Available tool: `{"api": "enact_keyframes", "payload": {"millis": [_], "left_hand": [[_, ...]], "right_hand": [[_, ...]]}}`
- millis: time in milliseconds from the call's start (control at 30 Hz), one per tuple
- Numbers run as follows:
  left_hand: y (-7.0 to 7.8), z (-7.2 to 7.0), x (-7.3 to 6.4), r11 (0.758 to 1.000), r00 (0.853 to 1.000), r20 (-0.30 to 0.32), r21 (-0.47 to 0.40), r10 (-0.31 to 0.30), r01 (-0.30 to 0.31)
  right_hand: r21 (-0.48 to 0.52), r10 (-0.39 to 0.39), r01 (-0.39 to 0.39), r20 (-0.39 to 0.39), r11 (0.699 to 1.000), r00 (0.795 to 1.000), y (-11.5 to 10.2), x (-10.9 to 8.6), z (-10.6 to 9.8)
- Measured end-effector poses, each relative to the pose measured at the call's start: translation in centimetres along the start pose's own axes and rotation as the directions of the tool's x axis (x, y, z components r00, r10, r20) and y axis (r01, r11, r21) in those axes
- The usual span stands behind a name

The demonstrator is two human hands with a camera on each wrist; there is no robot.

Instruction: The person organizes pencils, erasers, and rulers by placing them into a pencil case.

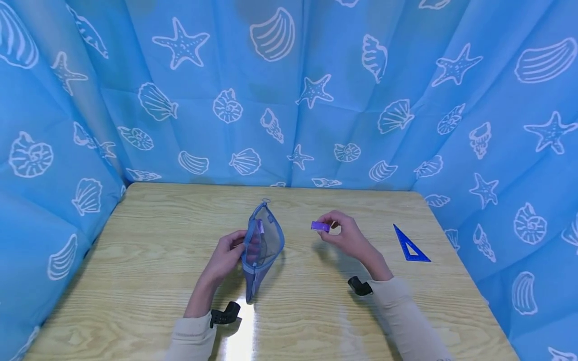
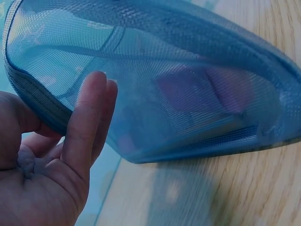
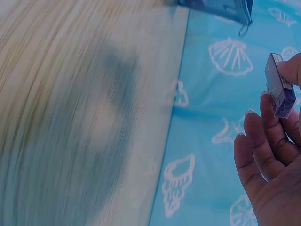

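A blue mesh zipper pouch [image 1: 264, 240] stands tilted over the middle of the table with its mouth spread wide. My left hand [image 1: 227, 254] grips the pouch's left rim between thumb and fingers. Through the mesh, purplish things [image 2: 193, 89] show blurred inside the pouch; their kind is unclear. To the right of the pouch, apart from it, my right hand [image 1: 344, 233] pinches a small purple box [image 1: 319, 226] between thumb and fingertips. The box has a pale printed label, seen in the right wrist view, and is held above the table.
A blue set square [image 1: 408, 246] with a triangular cutout lies on the wooden table [image 1: 153, 235], right of my right hand. Blue curtains [image 1: 334, 115] with white shells and starfish hang behind and along both sides of the table.
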State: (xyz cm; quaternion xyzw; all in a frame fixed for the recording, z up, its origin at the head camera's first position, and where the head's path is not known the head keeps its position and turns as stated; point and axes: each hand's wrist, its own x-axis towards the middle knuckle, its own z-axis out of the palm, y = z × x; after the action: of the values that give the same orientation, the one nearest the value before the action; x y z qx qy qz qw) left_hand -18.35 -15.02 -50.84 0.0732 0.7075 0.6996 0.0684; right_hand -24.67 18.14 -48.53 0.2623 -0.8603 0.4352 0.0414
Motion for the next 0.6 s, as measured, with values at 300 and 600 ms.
{"api": "enact_keyframes", "payload": {"millis": [300, 600], "left_hand": [[-0.5, -0.1, 0.0, 1.000, 1.000, -0.009, 0.013, -0.009, 0.009], [0.0, -0.4, 0.0, 0.999, 0.999, -0.032, 0.031, -0.009, 0.010]], "right_hand": [[0.033, -0.102, 0.099, 0.095, 0.995, 0.990, -2.2, 1.9, 3.3], [0.061, -0.182, 0.173, 0.182, 0.983, 0.966, -4.6, 3.8, 5.3]]}}
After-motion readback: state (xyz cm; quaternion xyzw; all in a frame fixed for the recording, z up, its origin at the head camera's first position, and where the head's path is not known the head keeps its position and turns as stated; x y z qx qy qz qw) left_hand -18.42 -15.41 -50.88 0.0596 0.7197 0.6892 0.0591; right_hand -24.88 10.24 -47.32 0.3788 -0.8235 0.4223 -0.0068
